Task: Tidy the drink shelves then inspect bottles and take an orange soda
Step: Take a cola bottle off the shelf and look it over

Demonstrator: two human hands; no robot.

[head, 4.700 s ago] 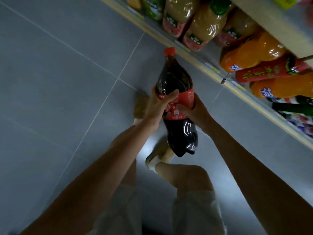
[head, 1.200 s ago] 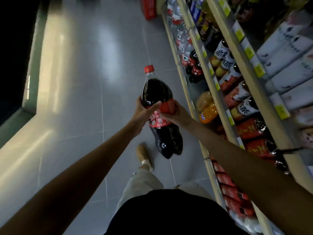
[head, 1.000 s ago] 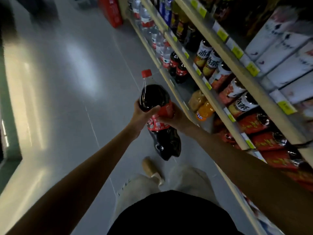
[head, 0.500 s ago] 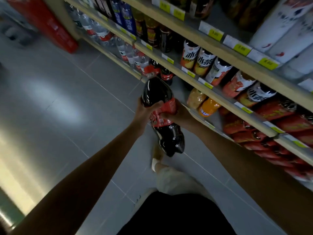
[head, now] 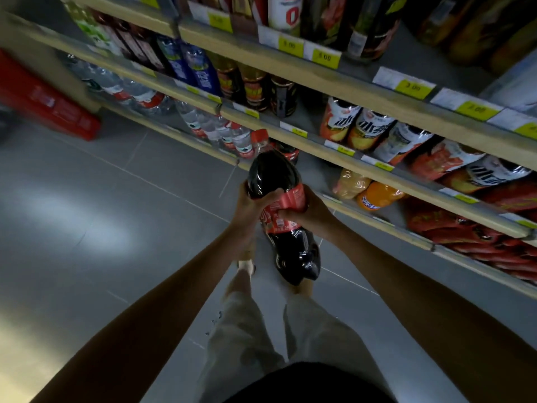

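Observation:
I hold a large dark cola bottle (head: pixel 274 175) with a red cap and red label out in front of me, over the aisle floor. My left hand (head: pixel 250 209) grips its left side at the label, and my right hand (head: pixel 309 212) grips the label from the right. The bottle's cap points toward the bottom shelf. An orange soda bottle (head: pixel 377 196) lies on the bottom shelf to the right of my hands, beside a paler orange bottle (head: pixel 350 183).
Wooden shelves (head: pixel 319 146) with yellow price tags run along the right, packed with drink bottles. Water bottles (head: pixel 215 129) and two cola bottles (head: pixel 287 151) fill the bottom shelf ahead. A red crate (head: pixel 49 103) stands at the left. Grey tiled floor (head: pixel 101 213) lies below.
My view has swung toward the shelves and I have walked along the aisle. Both hands keep the same grip on the cola bottle, now closer to the bottom shelf.

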